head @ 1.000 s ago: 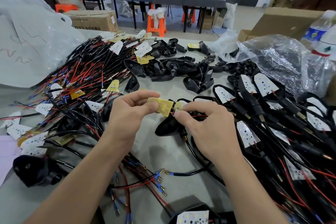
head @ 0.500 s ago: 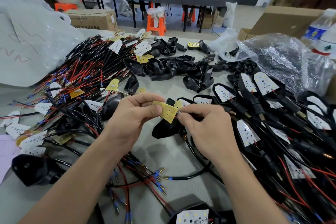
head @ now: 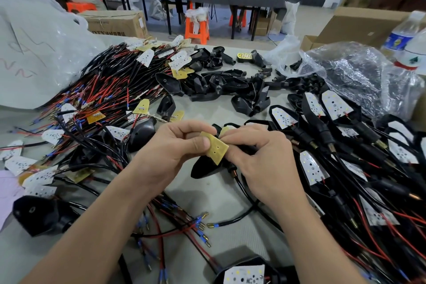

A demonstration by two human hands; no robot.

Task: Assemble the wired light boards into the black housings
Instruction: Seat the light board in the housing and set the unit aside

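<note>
**Board held above the housing, not yet seated**

The person holds one light board (head: 215, 148) between both hands, with its yellow back side up. It is just above a black housing (head: 204, 169) that lies on the table (head: 207, 193) under the fingers. The left hand (head: 175, 147) pinches the left edge of the board between thumb and forefinger. The right hand (head: 265, 161) has its fingers curled at the right edge and seems to pinch it there. The wires of the board are hidden behind this hand. A black cable (head: 244, 193) leaves the housing toward the person.

The step in hand is probably the fitting of this board into its housing. The next move would call for turning the board so that its white face looks up, as on the finished units (head: 335, 108) at the right. Its outline must then match the opening before it is pressed in, and the wires must not be trapped under it. Many loose boards (head: 103, 90) and empty housings (head: 221, 85) wait behind.
</note>
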